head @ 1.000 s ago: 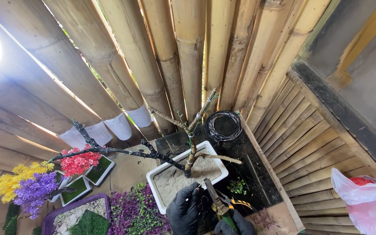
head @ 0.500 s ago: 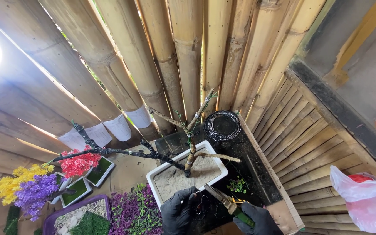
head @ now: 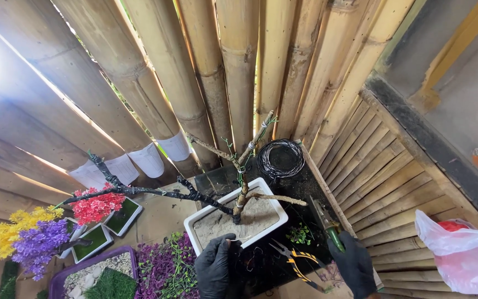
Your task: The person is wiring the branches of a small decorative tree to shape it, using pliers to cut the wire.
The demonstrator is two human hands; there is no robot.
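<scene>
Nearest, my left hand (head: 217,266), black-gloved, is curled against the front rim of the white rectangular pot (head: 206,224); whether the fingers pinch anything, I cannot tell. My right hand (head: 355,264), also gloved, is closed round the green handle of a pair of shears (head: 324,220), blades pointing up toward the wall. Between the hands, yellow-and-black pliers (head: 297,260) lie on the dark tray (head: 311,188). The pot holds sand and a bare wired tree (head: 243,182), one dark-wrapped branch reaching left. Left of it: red (head: 96,206), yellow (head: 17,224) and purple flowers (head: 37,246). Beyond the pot, a coil of black wire (head: 280,158); then the bamboo wall (head: 239,72).
</scene>
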